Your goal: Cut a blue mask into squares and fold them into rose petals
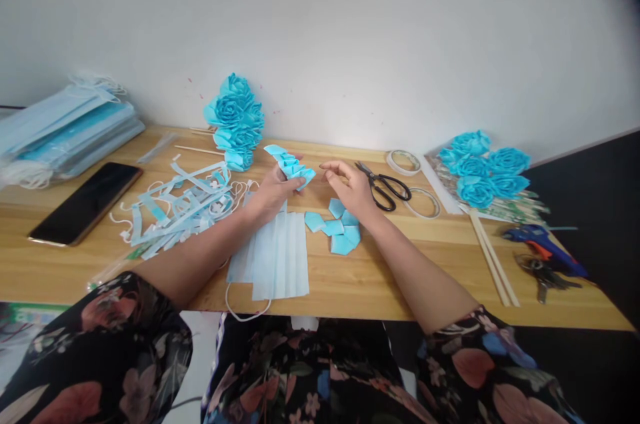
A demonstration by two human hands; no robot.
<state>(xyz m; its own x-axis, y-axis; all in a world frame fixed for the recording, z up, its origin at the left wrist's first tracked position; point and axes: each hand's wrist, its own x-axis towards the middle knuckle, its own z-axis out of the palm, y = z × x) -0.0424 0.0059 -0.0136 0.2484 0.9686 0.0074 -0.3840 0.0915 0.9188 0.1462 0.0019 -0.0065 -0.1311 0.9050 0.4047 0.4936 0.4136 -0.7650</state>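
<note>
My left hand [273, 192] is closed on a row of folded light-blue pieces [290, 164], held up just above the wooden table [350, 284]. My right hand [350, 185] hovers right beside the strip's end, fingers curled and pinched, with nothing I can make out in them. Under that hand lie several loose folded blue squares [336, 227]. A flat blue face mask [277, 256] lies under my left wrist, its ear loop hanging over the front edge.
Cut mask strips and ear loops [175, 204] pile at left beside a phone [86, 203] and a mask stack [65, 127]. Blue fabric roses stand at the wall [236, 119] and at right [485, 171]. Scissors [385, 187], tape rolls [403, 161], sticks [493, 257], glue gun [543, 244] and keys.
</note>
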